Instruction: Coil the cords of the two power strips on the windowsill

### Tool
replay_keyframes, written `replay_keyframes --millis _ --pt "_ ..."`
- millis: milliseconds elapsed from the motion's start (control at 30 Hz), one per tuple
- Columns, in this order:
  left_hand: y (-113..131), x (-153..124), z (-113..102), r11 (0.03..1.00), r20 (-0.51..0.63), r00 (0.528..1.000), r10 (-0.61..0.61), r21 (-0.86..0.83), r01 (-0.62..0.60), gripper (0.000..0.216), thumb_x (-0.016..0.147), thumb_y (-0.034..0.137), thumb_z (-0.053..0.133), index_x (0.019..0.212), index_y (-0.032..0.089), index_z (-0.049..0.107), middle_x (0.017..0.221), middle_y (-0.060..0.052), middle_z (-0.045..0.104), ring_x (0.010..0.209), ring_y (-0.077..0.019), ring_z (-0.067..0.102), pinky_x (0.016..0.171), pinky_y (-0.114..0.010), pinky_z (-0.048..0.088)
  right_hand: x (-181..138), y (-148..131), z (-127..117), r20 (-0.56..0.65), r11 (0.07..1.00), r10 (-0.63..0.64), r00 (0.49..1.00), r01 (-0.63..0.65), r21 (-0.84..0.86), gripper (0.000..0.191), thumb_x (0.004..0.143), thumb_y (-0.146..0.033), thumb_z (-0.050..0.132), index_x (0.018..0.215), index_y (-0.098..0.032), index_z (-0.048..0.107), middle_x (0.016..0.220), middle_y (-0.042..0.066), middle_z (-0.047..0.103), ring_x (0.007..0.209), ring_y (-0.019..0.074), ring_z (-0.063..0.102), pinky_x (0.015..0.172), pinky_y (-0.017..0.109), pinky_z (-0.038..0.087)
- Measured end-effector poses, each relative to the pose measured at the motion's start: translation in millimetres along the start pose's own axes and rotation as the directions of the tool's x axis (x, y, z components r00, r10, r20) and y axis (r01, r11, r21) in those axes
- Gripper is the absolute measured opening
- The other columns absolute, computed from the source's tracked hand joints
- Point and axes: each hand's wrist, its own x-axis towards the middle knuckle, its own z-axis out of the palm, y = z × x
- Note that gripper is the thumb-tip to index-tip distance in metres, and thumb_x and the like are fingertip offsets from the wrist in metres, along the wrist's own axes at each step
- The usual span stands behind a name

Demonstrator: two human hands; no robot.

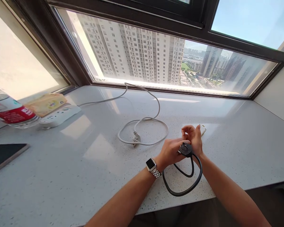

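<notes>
My left hand (170, 152), with a metal-band watch (151, 164) on its wrist, is closed around a black power cord (183, 193) near its plug (185, 149). The plug's prongs point up toward me, and the cord hangs in loops below the hand. Touching or just behind the left hand is my right hand (194, 138). Its fingers are loosely curled and its thumb stands apart, with nothing visible between them. The hands partly hide the rest of the cord. A small white object (203, 130) lies on the counter behind my right hand.
A white cable (159, 105) lies coiled on the speckled counter (90, 176), its plug (136, 138) inside the coil. It runs to a white power strip (60, 116) at left. Nearby are a tissue pack (47, 102), bottle (13, 110) and phone (7, 156). Windows border the back.
</notes>
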Motion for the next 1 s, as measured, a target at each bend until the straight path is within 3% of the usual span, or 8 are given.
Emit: replay_keyframes --millis 133,367,467,600,700,800,900,1000 --pt "2.0 1.4 -0.4 0.999 -0.040 0.999 0.037 0.020 -0.037 0.015 0.087 0.021 0.048 0.083 0.018 0.063 0.066 0.000 0.058 0.056 -0.0092 0.051 0.051 -0.022 0.032 -3.1 -7.1 -0.7 0.102 0.999 -0.017 0.995 0.013 0.037 0.062 0.072 -0.080 0.041 0.079 -0.022 0.060 0.069 0.000 0.049 0.052 0.0111 0.041 0.047 0.024 0.035" --pt "5.0 31.3 -27.1 0.972 -0.341 0.935 -0.092 0.174 0.159 0.016 0.085 0.020 0.048 0.072 0.017 0.055 0.079 -0.006 0.059 0.076 -0.0169 0.054 0.070 -0.028 0.042 -10.7 -19.7 -3.0 0.101 0.937 -0.335 0.937 0.342 -0.071 0.060 0.074 -0.079 0.043 0.087 -0.023 0.062 0.093 0.007 0.055 0.085 0.0221 0.054 0.076 0.036 0.046" --pt "3.6 47.1 -39.4 0.893 -0.246 0.934 -0.260 0.307 0.329 0.013 0.078 0.014 0.051 0.065 0.017 0.052 0.066 -0.005 0.056 0.069 -0.0186 0.053 0.066 -0.029 0.039 -11.5 -23.6 -7.7 0.268 0.972 -0.226 0.937 0.235 -0.004 0.063 0.071 -0.079 0.048 0.095 -0.023 0.061 0.081 0.005 0.057 0.069 0.0196 0.055 0.066 0.035 0.047" --pt "-7.2 49.1 -35.9 0.769 -0.133 0.844 -0.520 0.356 0.530 0.011 0.078 0.013 0.050 0.068 0.016 0.055 0.057 -0.003 0.052 0.053 -0.0157 0.047 0.051 -0.027 0.025 -10.0 -21.6 -12.7 0.490 0.999 -0.052 0.870 0.039 0.037 0.047 0.073 -0.063 0.064 0.093 -0.020 0.061 0.072 0.002 0.058 0.061 0.0162 0.056 0.064 0.033 0.047" --pt "-21.8 37.4 -25.3 0.769 -0.069 0.798 -0.598 0.231 0.596 0.015 0.082 0.020 0.049 0.069 0.015 0.056 0.056 -0.002 0.051 0.052 -0.0145 0.047 0.051 -0.025 0.025 -6.7 -15.1 -15.5 0.588 0.981 0.117 0.800 -0.187 0.059 0.030 0.080 -0.049 0.064 0.077 -0.020 0.057 0.050 -0.006 0.045 0.046 0.0123 0.050 0.058 0.031 0.048" --pt "-34.4 26.2 -19.2 0.798 -0.022 0.800 -0.600 0.055 0.600 0.023 0.087 0.031 0.045 0.074 0.016 0.057 0.058 -0.001 0.053 0.053 -0.0139 0.048 0.052 -0.023 0.030 -2.9 -8.5 -16.6 0.587 0.931 0.221 0.779 -0.348 0.112 0.035 0.082 -0.056 0.057 0.076 -0.021 0.054 0.045 -0.011 0.030 0.034 0.0076 0.036 0.048 0.026 0.045" --pt "-36.8 23.1 -20.8 0.751 -0.098 0.771 -0.629 0.180 0.636 0.015 0.084 0.025 0.047 0.079 0.017 0.059 0.058 -0.002 0.053 0.053 -0.0154 0.048 0.052 -0.025 0.027 -2.9 -2.4 -13.4 0.542 0.918 0.237 0.806 -0.368 0.145 0.051 0.074 -0.071 0.057 0.085 -0.021 0.059 0.060 -0.006 0.048 0.047 0.0101 0.049 0.048 0.026 0.046" --pt "-29.4 25.8 -25.6 0.653 -0.157 0.741 -0.653 0.379 0.656 0.012 0.082 0.016 0.048 0.086 0.017 0.060 0.056 -0.002 0.050 0.049 -0.0163 0.047 0.049 -0.026 0.020 -8.7 3.6 -7.1 0.563 0.929 0.218 0.797 -0.346 0.130 0.057 0.064 -0.067 0.069 0.097 -0.020 0.063 0.089 0.005 0.065 0.078 0.0180 0.062 0.070 0.031 0.050"
